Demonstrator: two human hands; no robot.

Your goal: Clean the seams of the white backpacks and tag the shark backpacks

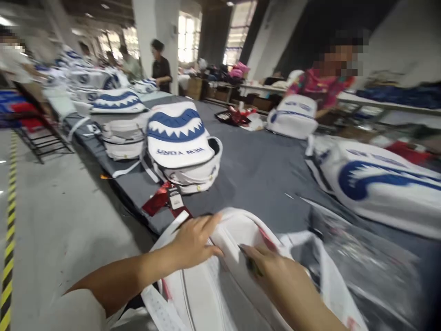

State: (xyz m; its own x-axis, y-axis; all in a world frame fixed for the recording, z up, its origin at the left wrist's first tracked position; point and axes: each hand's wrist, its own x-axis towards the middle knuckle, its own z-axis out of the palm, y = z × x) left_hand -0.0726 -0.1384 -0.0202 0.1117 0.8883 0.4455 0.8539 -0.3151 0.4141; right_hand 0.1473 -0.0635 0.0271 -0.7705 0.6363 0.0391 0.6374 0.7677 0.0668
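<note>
A white backpack [220, 285] lies open at the near edge of the grey table [262, 174], right below me. My left hand [195, 241] rests on its upper rim with the fingers spread flat on the white fabric. My right hand [272, 271] presses against the bag's opening, fingers tucked at the inner edge by a red lining; whether it grips the fabric is unclear through blur. A clear plastic sheet [351, 257] lies beside the bag on the right.
A stack of white and blue shark-mouth backpacks [181, 138] stands ahead, with a red hang tag [165, 200] at the table edge. More such bags lie at the right [382, 184] and along the far left. A person [327, 78] handles another bag across the table; others work at the back.
</note>
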